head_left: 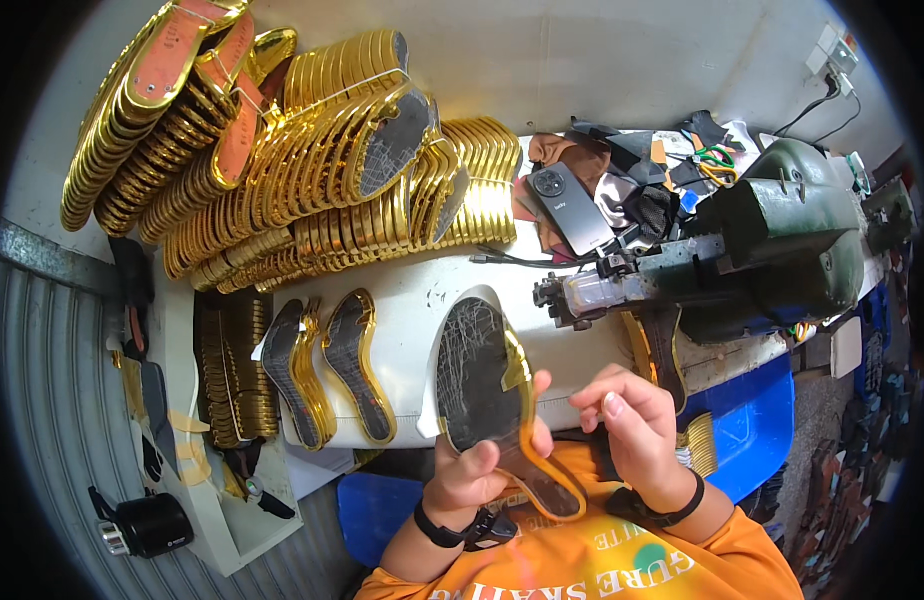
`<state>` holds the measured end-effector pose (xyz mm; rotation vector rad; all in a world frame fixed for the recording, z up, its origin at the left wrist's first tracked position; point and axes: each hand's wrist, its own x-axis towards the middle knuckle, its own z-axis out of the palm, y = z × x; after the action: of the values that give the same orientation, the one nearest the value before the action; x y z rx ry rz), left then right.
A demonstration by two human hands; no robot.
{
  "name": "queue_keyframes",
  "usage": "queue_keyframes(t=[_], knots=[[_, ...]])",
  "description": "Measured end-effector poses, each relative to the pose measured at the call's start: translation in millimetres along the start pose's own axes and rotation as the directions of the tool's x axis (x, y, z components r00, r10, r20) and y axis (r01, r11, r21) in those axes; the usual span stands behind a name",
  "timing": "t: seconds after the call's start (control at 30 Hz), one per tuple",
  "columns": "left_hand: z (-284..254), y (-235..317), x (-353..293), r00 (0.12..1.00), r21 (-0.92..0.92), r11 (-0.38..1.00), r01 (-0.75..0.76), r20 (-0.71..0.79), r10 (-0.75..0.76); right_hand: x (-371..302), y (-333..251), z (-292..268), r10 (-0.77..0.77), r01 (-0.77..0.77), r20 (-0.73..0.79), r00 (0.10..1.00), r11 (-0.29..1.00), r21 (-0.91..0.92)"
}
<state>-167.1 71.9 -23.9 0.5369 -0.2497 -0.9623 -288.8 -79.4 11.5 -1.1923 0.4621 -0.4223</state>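
Observation:
My left hand (471,476) is closed on a shoe insole (472,380) with a dark, scuffed face and a shiny gold edge. The insole stands tilted in front of my chest, its broad end up and its narrow end hanging near my shirt. A gold flap shows at its right edge. To the right of it, my right hand (632,425) is raised, apart from the insole. Its fingers are loosely bent, the index tip away from the thumb, and nothing shows between them. Two more insole places lie on the white table: a small stack (300,370) and one beside it (360,365).
Tied rows of gold-edged insoles (312,180) crowd the back left. A dark green machine (772,250) stands at right, with an insole (662,345) under its arm. A phone (570,210), fabric scraps (642,165) and scissors (717,165) lie behind. Blue bins (747,420) stand below the table.

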Motion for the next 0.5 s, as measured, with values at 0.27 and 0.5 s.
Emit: queue_keyframes(t=[0.27,0.5], knots=[[-0.9,-17.8,14.3,0.894,0.896,0.159,-0.415,0.370,0.251,-6.2,-10.6,29.0,-0.496,0.549,0.269,0.825,0.594,-0.588],[8.4,-33.5,6.7,0.925,0.942,0.297,-0.157,0.035,0.377,-12.6,7.1,37.6,-0.651,0.573,0.255,0.715,0.337,-0.747]])
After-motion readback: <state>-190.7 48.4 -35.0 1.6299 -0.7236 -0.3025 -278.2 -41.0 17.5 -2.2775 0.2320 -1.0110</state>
